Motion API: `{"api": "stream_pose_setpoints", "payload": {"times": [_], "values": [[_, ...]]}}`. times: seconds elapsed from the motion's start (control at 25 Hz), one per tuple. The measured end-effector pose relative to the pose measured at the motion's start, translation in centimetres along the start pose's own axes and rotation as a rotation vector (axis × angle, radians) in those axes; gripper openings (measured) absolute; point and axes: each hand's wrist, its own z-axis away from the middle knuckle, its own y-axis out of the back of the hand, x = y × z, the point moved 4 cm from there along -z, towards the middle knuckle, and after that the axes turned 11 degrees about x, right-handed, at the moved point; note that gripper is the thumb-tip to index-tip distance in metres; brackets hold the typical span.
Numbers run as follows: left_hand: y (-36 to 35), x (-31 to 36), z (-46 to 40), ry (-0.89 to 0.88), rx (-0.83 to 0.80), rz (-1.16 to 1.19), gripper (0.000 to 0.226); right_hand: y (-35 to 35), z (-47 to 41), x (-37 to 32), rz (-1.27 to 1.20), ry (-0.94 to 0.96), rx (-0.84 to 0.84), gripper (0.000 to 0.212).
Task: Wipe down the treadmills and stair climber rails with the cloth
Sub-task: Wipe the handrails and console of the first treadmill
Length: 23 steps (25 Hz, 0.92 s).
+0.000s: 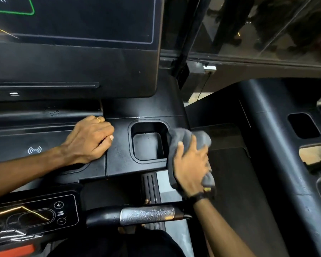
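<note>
Head view: black treadmill console (119,156), glass wall (267,34)

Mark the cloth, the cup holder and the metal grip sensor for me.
cloth (188,139), head view, on the grey fold above the fingers.
cup holder (147,145), head view, on its recessed floor.
metal grip sensor (146,216), head view, on the silver sleeve's middle.

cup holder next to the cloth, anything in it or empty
Empty: the cup holder shows only its bare dark floor and walls. The grey cloth, gripped by the right hand, sits at its right rim, not inside.
</note>
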Motion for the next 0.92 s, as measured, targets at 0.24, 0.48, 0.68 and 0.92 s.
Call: {"api": "stream_pose_setpoints", "payload": {"times": [0.24, 0.48, 0.68, 0.92], "values": [[1.0, 0.4, 0.3, 0.023, -0.005, -0.036, 0.031, -1.7, -10.3, 0.4, -0.623, -0.317, -0.346, 0.059], [0.2, -0.1, 0.0, 0.050, -0.037, -0.003, 0.031, -0.3, -1.4, 2.9, -0.070, -0.155, -0.055, 0.064], [0.3, -0.1, 0.1, 0.052, -0.063, -0.021, 0.030, -1.7, -9.1, -3.8, -0.259, -0.035, -0.064, 0.058], [0.3, -0.2, 0.3, 0.060, -0.056, -0.033, 0.030, -2.2, -7.2, 4.9, -0.442, -0.345, -0.302, 0.056]]}}
